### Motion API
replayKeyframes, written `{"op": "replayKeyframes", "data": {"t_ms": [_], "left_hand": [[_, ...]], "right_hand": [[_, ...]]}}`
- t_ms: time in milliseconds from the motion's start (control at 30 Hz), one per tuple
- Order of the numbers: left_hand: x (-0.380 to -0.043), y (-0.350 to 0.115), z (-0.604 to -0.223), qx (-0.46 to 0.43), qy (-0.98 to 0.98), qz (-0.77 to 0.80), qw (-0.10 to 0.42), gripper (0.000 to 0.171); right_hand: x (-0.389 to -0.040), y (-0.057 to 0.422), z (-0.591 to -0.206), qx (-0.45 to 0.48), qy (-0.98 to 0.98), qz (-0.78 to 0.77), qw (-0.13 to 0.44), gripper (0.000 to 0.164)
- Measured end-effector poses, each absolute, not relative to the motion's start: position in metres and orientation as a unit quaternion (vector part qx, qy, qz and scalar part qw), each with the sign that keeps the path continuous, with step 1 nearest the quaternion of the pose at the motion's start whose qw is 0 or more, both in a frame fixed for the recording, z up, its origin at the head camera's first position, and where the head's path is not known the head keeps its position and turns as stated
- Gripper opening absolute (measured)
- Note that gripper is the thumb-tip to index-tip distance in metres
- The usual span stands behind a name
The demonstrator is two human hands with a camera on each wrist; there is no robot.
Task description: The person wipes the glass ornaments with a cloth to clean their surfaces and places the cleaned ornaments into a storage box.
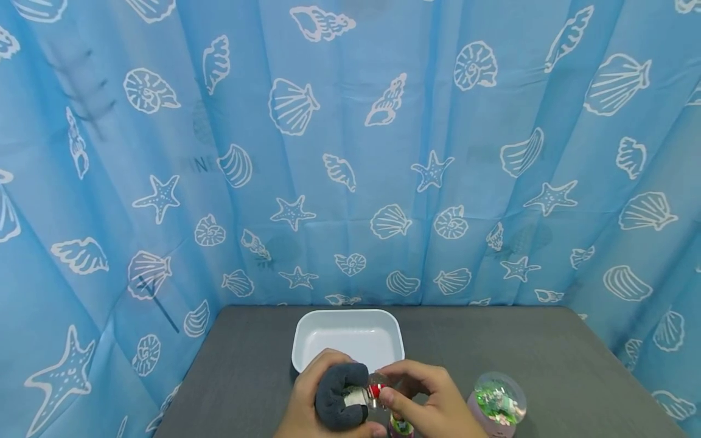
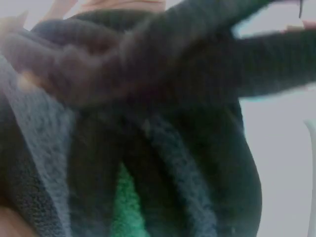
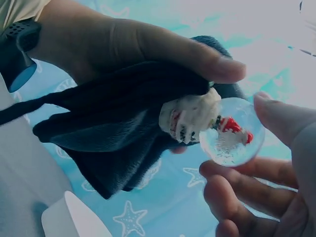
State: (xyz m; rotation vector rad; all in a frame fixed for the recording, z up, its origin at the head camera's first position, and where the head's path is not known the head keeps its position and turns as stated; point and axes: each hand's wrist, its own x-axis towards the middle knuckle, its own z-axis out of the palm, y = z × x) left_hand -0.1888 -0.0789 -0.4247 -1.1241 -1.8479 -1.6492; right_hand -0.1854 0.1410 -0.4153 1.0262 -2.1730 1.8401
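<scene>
A: Head view, background?
B: Blue curtain (image 1: pixel 361 182) with white shells and starfish, grey table (image 1: pixel 246 371) below; white tray (image 1: pixel 356 342) by the far edge, around the middle
A: Hands?
B: Near side, in front of the tray, close together; left hand (image 1: pixel 306 392) gripping a dark grey cloth (image 1: pixel 333 401), right hand (image 1: pixel 435 398) pinching a snow globe (image 1: pixel 376 388), which is held between both hands
A: Others?
B: Second globe (image 1: pixel 498 401), pink base, towards the right edge; small colourful item (image 1: pixel 401 427) below the right hand, partly hidden
A: Left wrist?
B: Blurry, mostly cloth, green patch (image 2: pixel 127 202) low down; left fingers' hold can't be told from here
A: Right wrist?
B: Clear ball with red-and-white figure (image 3: pixel 233 131) inside, right thumb on one side, fingers on the other; cloth about its whitish base (image 3: pixel 190 116), left thumb along the cloth, dark wrist device (image 3: pixel 19 54) behind
</scene>
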Motion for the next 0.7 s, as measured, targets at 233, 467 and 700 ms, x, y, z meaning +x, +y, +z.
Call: {"op": "replayKeyframes", "data": {"t_ms": [233,467,700], "left_hand": [[-0.1882,-0.0776,-0.4226,-0.398,-0.678,-0.560,0.262,0.066],[-0.1867,-0.0785,-0.4183,-0.381,-0.676,-0.568,0.275,0.067],[-0.1897,-0.0834,-0.4179,-0.382,-0.660,-0.583,0.281,0.069]], "right_hand": [[-0.1821,0.1347,-0.4140,0.275,-0.729,0.626,0.041,0.018],[-0.1789,0.1342,-0.4133,0.282,-0.724,0.627,0.047,0.025],[-0.1829,0.1337,-0.4175,0.361,-0.694,0.620,0.059,0.039]]}}
